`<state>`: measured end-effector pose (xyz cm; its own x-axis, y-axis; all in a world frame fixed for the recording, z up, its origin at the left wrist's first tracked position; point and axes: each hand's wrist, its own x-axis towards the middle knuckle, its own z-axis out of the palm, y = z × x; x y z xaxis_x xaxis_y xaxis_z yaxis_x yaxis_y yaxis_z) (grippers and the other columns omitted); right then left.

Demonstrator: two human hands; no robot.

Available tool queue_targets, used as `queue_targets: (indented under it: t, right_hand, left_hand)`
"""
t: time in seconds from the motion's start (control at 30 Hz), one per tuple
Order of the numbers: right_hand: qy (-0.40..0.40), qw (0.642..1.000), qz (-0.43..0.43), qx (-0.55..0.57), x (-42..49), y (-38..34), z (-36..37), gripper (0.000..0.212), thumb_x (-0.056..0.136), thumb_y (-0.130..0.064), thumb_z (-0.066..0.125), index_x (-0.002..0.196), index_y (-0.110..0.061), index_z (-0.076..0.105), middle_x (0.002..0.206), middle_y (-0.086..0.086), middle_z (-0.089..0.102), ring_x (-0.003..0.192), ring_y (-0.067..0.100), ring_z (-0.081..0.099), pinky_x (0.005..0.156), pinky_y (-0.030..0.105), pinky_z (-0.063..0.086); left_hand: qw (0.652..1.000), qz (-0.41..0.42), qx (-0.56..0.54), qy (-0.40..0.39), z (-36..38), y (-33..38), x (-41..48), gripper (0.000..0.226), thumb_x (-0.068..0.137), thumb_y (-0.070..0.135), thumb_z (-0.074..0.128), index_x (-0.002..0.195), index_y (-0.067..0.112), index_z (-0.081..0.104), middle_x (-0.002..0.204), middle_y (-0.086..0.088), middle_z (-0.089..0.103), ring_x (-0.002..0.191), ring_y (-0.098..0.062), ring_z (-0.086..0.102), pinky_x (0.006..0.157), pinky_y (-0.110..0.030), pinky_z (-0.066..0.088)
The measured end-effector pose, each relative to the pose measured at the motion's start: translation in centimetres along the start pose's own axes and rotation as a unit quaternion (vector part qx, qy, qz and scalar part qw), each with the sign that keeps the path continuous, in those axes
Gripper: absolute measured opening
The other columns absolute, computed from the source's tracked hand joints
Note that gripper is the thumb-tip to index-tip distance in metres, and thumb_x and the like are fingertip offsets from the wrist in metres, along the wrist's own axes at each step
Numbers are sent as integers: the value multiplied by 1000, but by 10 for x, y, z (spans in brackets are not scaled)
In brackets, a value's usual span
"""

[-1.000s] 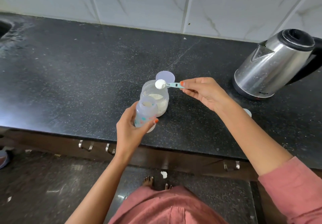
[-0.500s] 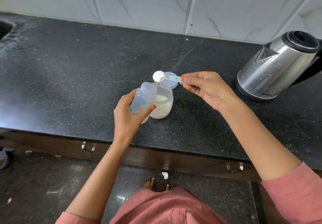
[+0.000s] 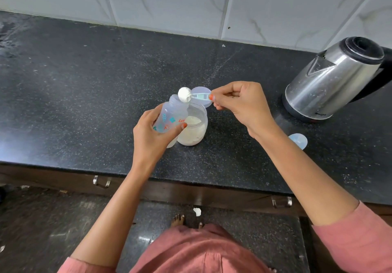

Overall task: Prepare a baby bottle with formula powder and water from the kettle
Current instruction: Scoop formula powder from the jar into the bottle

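Observation:
My left hand [image 3: 149, 136] grips a clear baby bottle [image 3: 172, 115] with coloured prints, tilted with its open mouth up and to the right. My right hand [image 3: 239, 105] pinches the handle of a small teal scoop [image 3: 186, 96] heaped with white powder, held right at the bottle's mouth. Just behind the bottle stands an open clear jar [image 3: 195, 129] of formula powder. The jar's round lid [image 3: 201, 95] lies on the counter behind it. A steel kettle [image 3: 337, 79] stands at the right.
A pale blue bottle cap [image 3: 298, 141] lies on the black stone counter [image 3: 84, 94] to the right of my right forearm. The counter's front edge runs above drawers with metal handles [image 3: 101, 182]. A tiled wall with a socket is behind.
My left hand lifted and tilted the bottle toward the scoop. My right hand carried the full scoop from over the jar to the bottle's mouth.

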<state>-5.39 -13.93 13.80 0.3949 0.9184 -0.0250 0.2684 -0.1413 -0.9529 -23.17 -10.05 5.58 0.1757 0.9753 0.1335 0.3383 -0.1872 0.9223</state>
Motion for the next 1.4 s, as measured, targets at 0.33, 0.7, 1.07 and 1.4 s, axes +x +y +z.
queue_targets:
  t: [0.33,0.7,1.07,1.4]
  right_hand:
    - [36,986,-132,-94,-7,6,7,7,77,-4,69,84,-4,72,71,-17,61,56,-9,58,59,5,45]
    - [53,915,-332,-224,-10,21,11,12,80,-4,63,71,4,64,72,14,66,62,26,59,59,35,49]
    - [58,892,-376,-245,-11,24,10,13,79,-1,64,67,4,61,71,12,65,66,25,60,63,31,47]
    - [63,880,-401,-246,-11,25,9,11,77,2,66,67,3,62,70,13,65,66,25,61,64,30,47]
  left_hand:
    - [1000,9,2,-10,-1,4,0,48,69,34,78,111,39,56,92,21,58,91,2,55,72,-2,39]
    - [1000,-1,-19,-15,1,13,2,45,68,31,79,105,41,56,94,18,60,92,-1,58,76,-16,46]
    - [999,-22,-34,-22,2,12,3,43,69,31,79,107,37,59,97,15,62,92,1,58,72,-8,45]
    - [998,-29,-51,-27,2,13,4,44,68,31,79,105,41,57,103,9,64,98,-8,60,81,-25,49]
